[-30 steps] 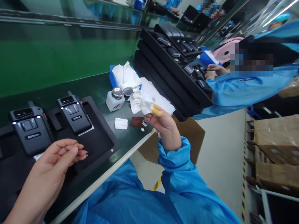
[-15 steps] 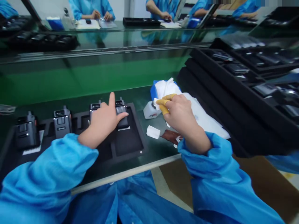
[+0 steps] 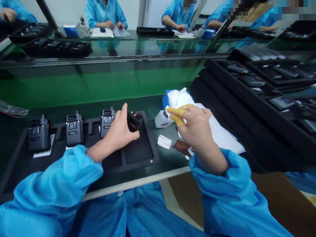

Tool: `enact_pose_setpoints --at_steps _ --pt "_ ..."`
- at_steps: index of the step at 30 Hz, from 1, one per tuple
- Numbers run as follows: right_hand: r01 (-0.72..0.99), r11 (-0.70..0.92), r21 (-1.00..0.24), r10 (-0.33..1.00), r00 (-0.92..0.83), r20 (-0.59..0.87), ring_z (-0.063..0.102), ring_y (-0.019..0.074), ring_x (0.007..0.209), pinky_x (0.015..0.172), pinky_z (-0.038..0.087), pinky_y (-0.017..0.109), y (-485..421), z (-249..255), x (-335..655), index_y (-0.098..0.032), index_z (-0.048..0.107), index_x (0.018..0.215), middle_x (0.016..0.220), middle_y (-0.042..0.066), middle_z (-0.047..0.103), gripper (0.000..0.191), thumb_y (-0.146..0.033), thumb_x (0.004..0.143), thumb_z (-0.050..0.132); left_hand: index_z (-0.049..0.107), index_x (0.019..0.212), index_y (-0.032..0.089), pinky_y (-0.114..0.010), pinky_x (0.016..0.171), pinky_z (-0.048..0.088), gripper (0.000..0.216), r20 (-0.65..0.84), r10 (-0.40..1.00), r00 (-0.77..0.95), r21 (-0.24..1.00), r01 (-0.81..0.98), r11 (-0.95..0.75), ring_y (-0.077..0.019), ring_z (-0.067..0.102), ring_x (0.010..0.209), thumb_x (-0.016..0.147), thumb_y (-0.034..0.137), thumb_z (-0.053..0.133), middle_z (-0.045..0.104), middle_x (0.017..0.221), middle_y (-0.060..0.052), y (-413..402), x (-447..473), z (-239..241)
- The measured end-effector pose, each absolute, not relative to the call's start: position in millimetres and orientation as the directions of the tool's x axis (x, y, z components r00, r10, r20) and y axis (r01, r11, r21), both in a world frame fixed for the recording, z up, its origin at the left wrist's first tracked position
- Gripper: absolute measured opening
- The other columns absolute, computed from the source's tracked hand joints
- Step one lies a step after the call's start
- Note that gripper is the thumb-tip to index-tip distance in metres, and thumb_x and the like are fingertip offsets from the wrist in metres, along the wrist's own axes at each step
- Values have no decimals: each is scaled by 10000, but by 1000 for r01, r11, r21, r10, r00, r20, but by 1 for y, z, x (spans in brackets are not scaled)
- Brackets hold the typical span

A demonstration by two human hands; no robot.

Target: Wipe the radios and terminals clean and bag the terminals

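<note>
My left hand [image 3: 117,131] is wrapped round a black two-way radio [image 3: 133,123], tilted on its side over the right end of the black tray [image 3: 154,154]. Three other radios, such as the one marked Riton [image 3: 74,130], lie in the same tray to the left, white labels showing beneath some. Yellow finger cots cover fingers of my right hand [image 3: 191,123]. It pinches a small white wipe [image 3: 168,111] against the top of a white dispenser bottle [image 3: 162,120]. The bottle leans slightly, just in front of a blue box of tissues [image 3: 179,98].
A folded white paper [image 3: 164,141] and a brown wrapper [image 3: 181,146] lie near the table edge. White sheets [image 3: 224,135] spread right of the bottle. Stacked black trays [image 3: 222,85] with devices rise at right. Co-workers [image 3: 106,16] sit beyond the green partition [image 3: 98,79].
My left hand has closed round the rightmost radio, which now tilts out of its slot. My right hand stays at the bottle top with the wipe. The camera view has shifted slightly.
</note>
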State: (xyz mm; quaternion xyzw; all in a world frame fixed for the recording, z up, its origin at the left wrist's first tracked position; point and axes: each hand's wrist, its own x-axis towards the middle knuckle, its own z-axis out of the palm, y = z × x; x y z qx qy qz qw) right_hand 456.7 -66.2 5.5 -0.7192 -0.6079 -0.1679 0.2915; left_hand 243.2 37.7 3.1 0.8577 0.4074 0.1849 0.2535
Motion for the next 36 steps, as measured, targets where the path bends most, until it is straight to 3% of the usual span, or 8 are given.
enact_pose_setpoints --at_steps 4,10,16,20,23,27,32,36 --pt "950 56 -308 756 161 635 587 168 865 793 318 366 -79 8 417 -323 713 1004 877 5 667 261 -196 846 549 434 1215 149 -410 1021 423 614 292 688 664 665 376 -645 -256 521 1161 623 117 593 505 1179 -114 13 216 -6" --pt "973 165 -159 710 -5 705 550 122 799 862 298 359 -81 8 376 -323 709 978 850 -18 667 333 -96 837 510 424 1149 172 -408 986 461 586 358 615 702 700 234 -675 -245 532 1137 590 56 561 517 1162 -106 1 210 -13" --pt "953 304 -16 666 -201 718 536 113 798 921 231 385 -77 7 360 -334 696 923 798 -63 671 371 -68 860 445 451 1133 209 -377 904 512 545 318 645 695 726 260 -637 -228 603 1057 641 124 670 600 1126 -63 1 212 -12" --pt "956 293 12 682 -218 698 556 98 786 942 228 377 -77 5 361 -274 666 792 717 -61 627 346 -76 890 400 495 1117 229 -362 872 527 549 281 688 670 720 327 -613 -230 636 1021 631 191 748 648 1110 -41 1 213 -9" --pt "968 245 51 656 -205 726 572 101 799 938 244 374 -75 5 367 -275 654 817 747 -60 641 349 -76 902 380 508 1107 219 -358 867 531 536 287 709 644 705 359 -611 -230 644 1015 622 164 729 662 1106 -44 3 214 -8" --pt "968 249 14 624 -171 763 593 122 844 935 237 407 -71 6 368 -327 666 905 856 -70 677 300 -104 884 467 516 1093 221 -356 856 533 513 265 720 641 708 377 -597 -229 649 1006 621 149 702 671 1090 -33 4 215 -8" --pt "929 346 -132 708 -166 687 573 109 816 909 226 396 -67 6 362 -377 669 941 812 -107 663 375 -92 902 428 518 1102 227 -347 870 525 546 276 698 661 732 325 -598 -229 642 1028 604 144 726 669 1100 -26 5 213 -8" --pt "920 367 -136 733 -197 651 552 101 800 914 230 401 -67 5 367 -402 675 959 797 -106 666 371 -112 891 454 520 1086 222 -344 836 534 535 235 715 658 743 353 -569 -222 655 974 595 145 719 675 1074 -26 6 212 -6"
